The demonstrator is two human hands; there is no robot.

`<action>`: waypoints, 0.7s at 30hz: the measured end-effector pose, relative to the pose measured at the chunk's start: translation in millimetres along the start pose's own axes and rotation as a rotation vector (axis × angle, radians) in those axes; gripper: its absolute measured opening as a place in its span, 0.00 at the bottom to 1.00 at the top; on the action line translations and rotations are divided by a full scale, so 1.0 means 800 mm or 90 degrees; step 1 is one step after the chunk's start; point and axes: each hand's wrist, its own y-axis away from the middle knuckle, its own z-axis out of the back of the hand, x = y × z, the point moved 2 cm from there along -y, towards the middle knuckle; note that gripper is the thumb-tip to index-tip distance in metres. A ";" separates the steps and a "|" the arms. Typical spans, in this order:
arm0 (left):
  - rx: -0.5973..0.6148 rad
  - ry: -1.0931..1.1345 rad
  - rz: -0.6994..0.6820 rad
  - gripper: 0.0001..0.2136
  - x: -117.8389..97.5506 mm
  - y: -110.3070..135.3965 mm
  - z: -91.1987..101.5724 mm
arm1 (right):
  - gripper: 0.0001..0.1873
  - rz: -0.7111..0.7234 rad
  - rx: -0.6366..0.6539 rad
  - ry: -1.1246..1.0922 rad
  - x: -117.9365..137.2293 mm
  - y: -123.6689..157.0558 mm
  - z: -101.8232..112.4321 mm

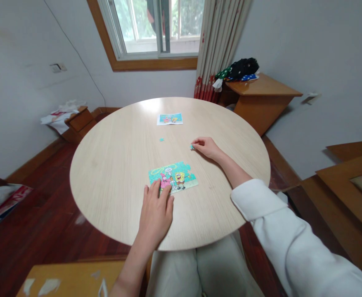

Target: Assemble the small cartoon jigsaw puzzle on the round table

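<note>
A cartoon jigsaw puzzle (181, 175) lies flat on the round table, with gaps along its upper right edge. My left hand (156, 206) rests open, its fingers spread over the puzzle's lower left corner and hiding part of it. Beyond the puzzle's upper right corner, my right hand (208, 147) pinches a small teal puzzle piece (192, 147) between thumb and fingertips, at or just above the tabletop. Another teal piece (161, 140) lies loose farther left. Toward the far side is a reference picture (170, 119) of the same cartoon scene.
The pale round table (106, 177) has its near edge against my lap. A wooden cabinet (263, 88) bearing dark cloth (245, 69) stands at the back right, beside a curtain (219, 41). At the lower left is a yellowish wooden seat (72, 276).
</note>
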 end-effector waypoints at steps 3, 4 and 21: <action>0.002 0.003 0.006 0.13 0.000 0.000 0.000 | 0.01 -0.004 -0.029 0.001 0.000 0.000 0.002; 0.003 0.003 0.007 0.13 0.000 0.000 0.000 | 0.01 -0.005 -0.036 -0.002 0.000 0.001 0.002; -0.004 -0.001 0.008 0.13 -0.001 -0.001 0.001 | 0.08 -0.012 0.103 -0.039 0.018 0.019 -0.016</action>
